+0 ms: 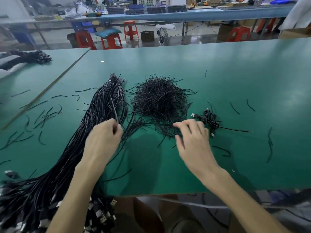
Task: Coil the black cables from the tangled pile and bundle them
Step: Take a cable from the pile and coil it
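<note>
On the green surface, the left hand holds a pinching grip on strands of the long cable bundle; the right hand hovers released beside the tie pile, near the coiled cable.

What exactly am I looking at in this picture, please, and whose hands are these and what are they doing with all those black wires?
There is no machine here: a person wears a camera on the head, looking forward and down, so you see their own two bare arms. They sit at a green worktable. On it, to the left, lies a long sheaf of black cables running off the near edge, where their plugs hang. In the middle is a heap of short black ties, with loose ones scattered about. To the right lies one coiled cable, already bundled. The left hand pinches a cable from the sheaf. The right hand, blurred, reaches with spread fingers at the heap's edge; whether it holds anything I cannot tell.
</note>
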A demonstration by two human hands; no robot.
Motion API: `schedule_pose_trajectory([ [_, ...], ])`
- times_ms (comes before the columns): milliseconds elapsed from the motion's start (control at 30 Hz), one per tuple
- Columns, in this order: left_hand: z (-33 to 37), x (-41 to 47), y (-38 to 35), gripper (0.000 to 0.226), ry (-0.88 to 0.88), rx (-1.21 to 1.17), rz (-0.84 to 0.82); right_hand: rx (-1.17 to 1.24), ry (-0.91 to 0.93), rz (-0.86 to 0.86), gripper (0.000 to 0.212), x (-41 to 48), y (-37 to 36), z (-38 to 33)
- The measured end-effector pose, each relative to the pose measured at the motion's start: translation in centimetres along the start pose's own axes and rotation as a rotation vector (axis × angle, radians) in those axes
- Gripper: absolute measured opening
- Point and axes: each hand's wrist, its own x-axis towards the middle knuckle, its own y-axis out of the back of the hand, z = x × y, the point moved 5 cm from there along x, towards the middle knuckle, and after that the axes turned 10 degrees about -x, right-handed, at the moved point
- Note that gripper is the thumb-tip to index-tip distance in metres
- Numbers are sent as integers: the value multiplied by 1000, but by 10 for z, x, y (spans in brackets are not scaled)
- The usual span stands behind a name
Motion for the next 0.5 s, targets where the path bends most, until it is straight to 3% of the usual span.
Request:
schedule_pose_trajectory([
  [67,15,-8,-6,35,-28,-46,-102,98,122,-56,38,-3,-4,-27],
  [167,39,-25,-24,29,-134,-152,-308,278,258,-158,62,-7,-14,-58],
  [267,50,-34,-37,21,-207,-283,-422,479,232,-251,74,-8,-24,-67],
  [333,46,-34,-38,27,-220,-375,-454,512,175,-280,64,-7,-27,-60],
  [400,39,-33,-40,31,-211,-387,-500,375,176,-255,42,-6,-25,-49],
  [500,29,-30,-38,36,-182,-347,-506,251,185,-61,16,-4,-8,-28],
])
